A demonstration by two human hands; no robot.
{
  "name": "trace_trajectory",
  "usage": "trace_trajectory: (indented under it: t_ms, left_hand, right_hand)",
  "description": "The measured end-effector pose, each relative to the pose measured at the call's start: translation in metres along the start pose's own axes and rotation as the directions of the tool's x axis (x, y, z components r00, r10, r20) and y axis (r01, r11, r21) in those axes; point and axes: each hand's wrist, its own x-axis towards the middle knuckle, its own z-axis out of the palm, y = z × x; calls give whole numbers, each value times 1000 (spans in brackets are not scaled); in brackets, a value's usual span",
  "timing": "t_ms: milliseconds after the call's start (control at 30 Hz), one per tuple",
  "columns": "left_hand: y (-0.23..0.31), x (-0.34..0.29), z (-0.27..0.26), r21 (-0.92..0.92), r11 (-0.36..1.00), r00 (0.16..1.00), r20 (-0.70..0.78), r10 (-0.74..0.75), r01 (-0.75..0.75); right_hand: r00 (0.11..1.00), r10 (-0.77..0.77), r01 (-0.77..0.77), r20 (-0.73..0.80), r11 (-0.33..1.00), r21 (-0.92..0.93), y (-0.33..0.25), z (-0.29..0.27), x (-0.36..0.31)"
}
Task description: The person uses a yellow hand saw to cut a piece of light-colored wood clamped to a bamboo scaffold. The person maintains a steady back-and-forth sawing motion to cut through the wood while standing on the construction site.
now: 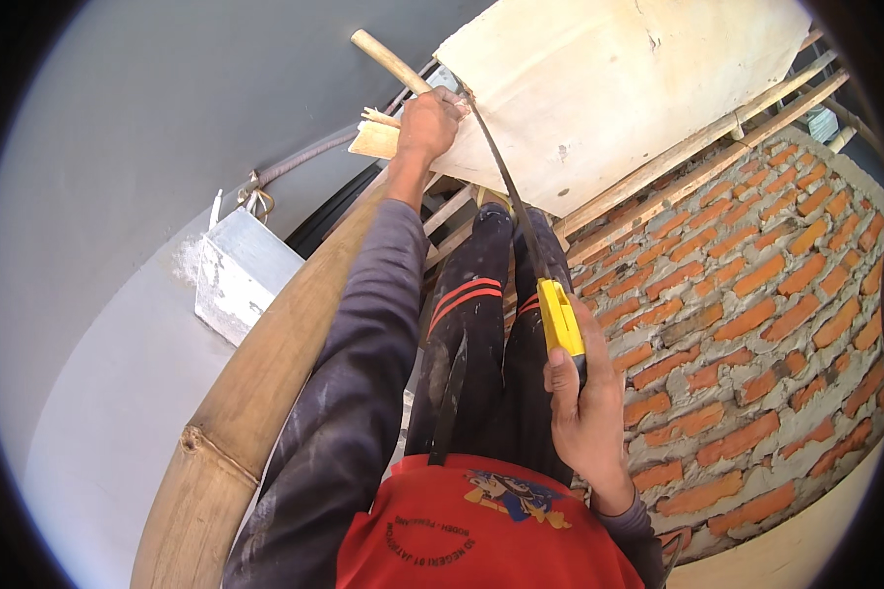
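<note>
My right hand (589, 412) is wrapped round the yellow and black handle of a handsaw (506, 172). Its long, dark blade slants up and away to the near left part of a pale plywood sheet (619, 88), with the tip beside my left hand. My left hand (430, 123) is closed at the sheet's left edge; its fingers hide what they grip. A round wooden stick (391, 61) sticks out beyond that hand. Below it, a splintered piece of plywood (374, 139) juts out to the left.
A thick bamboo pole (255, 383) runs along my left arm. Beyond it, a whitish box (246, 270) stands by the grey wall (187, 118). Wooden battens (697, 152) lie along the sheet's near edge. At right is a brick wall (746, 324) with rough mortar. My legs are under the saw.
</note>
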Motion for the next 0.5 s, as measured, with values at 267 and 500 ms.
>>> trace_trajectory:
  t_ms: [267, 500]
  left_hand:
    - [20, -2, -19, 95, 994, 996, 71, 53, -59]
    - [21, -9, -9, 251, 952, 984, 8, 180, -176]
  right_hand:
    - [997, 74, -75, 15, 994, 81, -4, 3, 6]
    - [989, 144, -137, -29, 974, 182, -11, 10, 3]
